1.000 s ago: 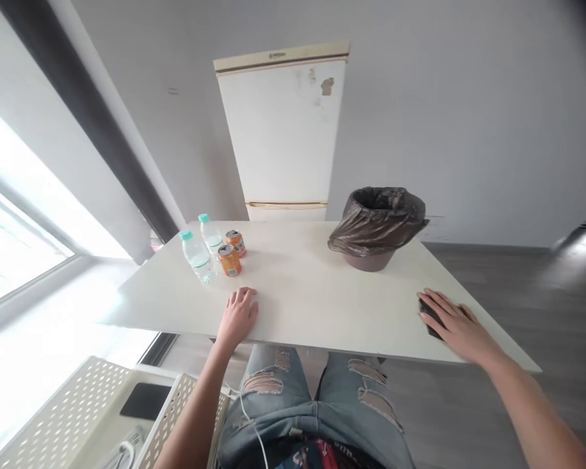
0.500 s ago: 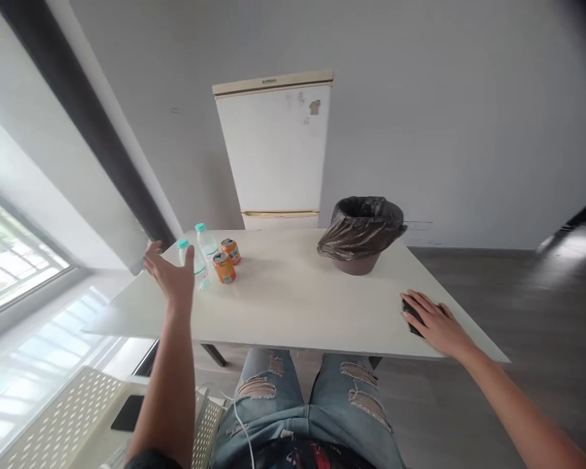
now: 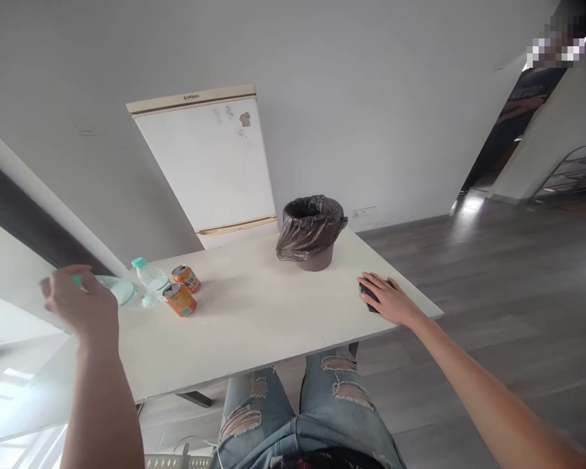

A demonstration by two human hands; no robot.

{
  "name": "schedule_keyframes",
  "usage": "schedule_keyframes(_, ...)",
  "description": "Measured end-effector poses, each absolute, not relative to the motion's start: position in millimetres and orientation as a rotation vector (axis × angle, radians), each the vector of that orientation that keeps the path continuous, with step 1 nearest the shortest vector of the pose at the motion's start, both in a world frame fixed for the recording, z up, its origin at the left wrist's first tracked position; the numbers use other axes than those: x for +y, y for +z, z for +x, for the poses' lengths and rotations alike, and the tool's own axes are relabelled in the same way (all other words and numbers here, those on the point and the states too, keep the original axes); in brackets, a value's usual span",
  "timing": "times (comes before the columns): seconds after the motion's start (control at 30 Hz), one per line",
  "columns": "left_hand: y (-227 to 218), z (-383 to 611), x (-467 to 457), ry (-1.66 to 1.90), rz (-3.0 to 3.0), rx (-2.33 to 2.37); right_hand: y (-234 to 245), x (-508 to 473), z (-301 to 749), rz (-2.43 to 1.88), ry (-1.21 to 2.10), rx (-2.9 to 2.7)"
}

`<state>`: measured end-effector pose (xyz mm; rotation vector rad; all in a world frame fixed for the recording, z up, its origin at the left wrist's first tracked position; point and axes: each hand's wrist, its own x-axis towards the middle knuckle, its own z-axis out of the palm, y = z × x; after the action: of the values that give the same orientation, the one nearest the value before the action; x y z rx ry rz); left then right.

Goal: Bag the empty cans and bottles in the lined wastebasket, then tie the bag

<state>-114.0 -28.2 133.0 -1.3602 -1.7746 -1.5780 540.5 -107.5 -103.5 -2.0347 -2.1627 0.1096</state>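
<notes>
My left hand (image 3: pixel 78 303) is raised over the table's left side with its fingers wrapped round a clear water bottle (image 3: pixel 112 288) with a teal cap, tipped sideways. A second water bottle (image 3: pixel 149 279) stands just right of it, beside two orange drink cans (image 3: pixel 180 300) (image 3: pixel 186 278). My right hand (image 3: pixel 389 299) lies flat, fingers stretched, on a small dark object (image 3: pixel 368 294) near the table's right edge. A brown bin lined with a dark bag (image 3: pixel 311 231) stands at the back of the white table (image 3: pixel 254 319).
A white fridge (image 3: pixel 209 163) stands against the grey wall behind the table. A window is at the left. Grey wood floor (image 3: pixel 508 280) stretches to the right toward a doorway and a metal rack (image 3: pixel 579 172). My knees in ripped jeans (image 3: pixel 297 404) are under the table's front edge.
My left hand rose from the table's front edge, reached left and took hold of one water bottle, now lifted and tipped. My view swung right. The right hand stayed on the dark object.
</notes>
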Motion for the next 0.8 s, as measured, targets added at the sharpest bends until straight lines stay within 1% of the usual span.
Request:
schedule_keyframes(0.1, 174, -54, -44, -1.735, -1.321, -1.434, -100, -108, 538, -2.049, 0.13, -2.154)
schedule_keyframes(0.2, 202, 19, -36, -1.968, -1.36, -1.055, -95, -110, 535, -2.045, 0.128, -2.154)
schedule_keyframes(0.27, 215, 71, -20, -2.041, -1.561, -0.935, -91, -111, 533, -2.051, 0.124, -2.156)
schedule_keyframes(0.37, 229, 149, 19, -2.049, -1.934, -0.794, -88, -111, 531, -2.07, 0.114, -2.157)
schedule_keyframes(0.43, 234, 198, 51, -1.935, -2.178, -0.791, -87, -112, 530, -2.068, 0.115, -2.159)
schedule_keyframes(0.57, 226, 273, 102, -1.572, -2.572, -1.01, -86, -112, 530, -2.045, 0.138, -2.163)
schedule_keyframes(0.73, 206, 316, 123, -1.374, -2.732, -1.116, -84, -113, 530, -2.032, 0.117, -2.152)
schedule_keyframes(0.8, 199, 322, 126, -1.181, -2.852, -1.202, -84, -113, 530, -2.028, 0.107, -2.154)
